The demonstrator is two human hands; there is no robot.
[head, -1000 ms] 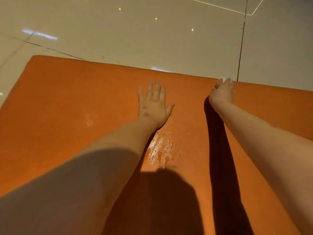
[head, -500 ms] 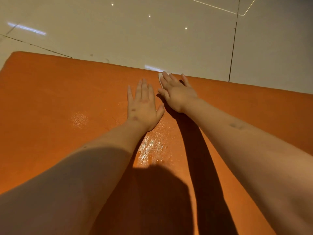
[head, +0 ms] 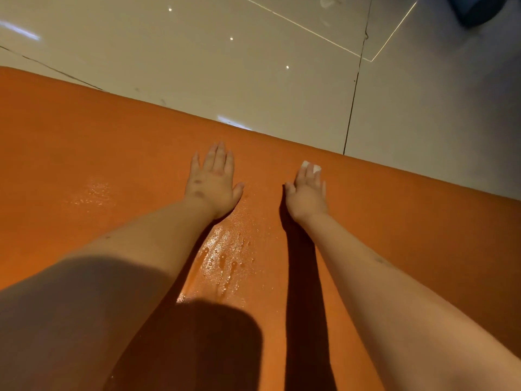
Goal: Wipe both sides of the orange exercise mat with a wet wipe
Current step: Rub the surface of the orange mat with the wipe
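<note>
Now the mat [head: 84, 153] lies flat on the floor [head: 197, 66]. Your right grip [head: 308, 193], fingers straight and released, presses the wipe [head: 316, 168] onto it near the far edge; at its 9 o'clock your left grip [head: 214, 184] rests flat, released, with a wet patch [head: 225, 258] at 6.

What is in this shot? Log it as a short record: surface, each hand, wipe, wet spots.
surface: orange exercise mat, flat on the pale tiled floor
left hand: flat on the mat, fingers spread, empty
right hand: straight fingers pressing the wet wipe onto the mat
wipe: white, showing only past the right fingertips
wet spots: glossy streak between the forearms; smaller patch left of the left hand
</note>
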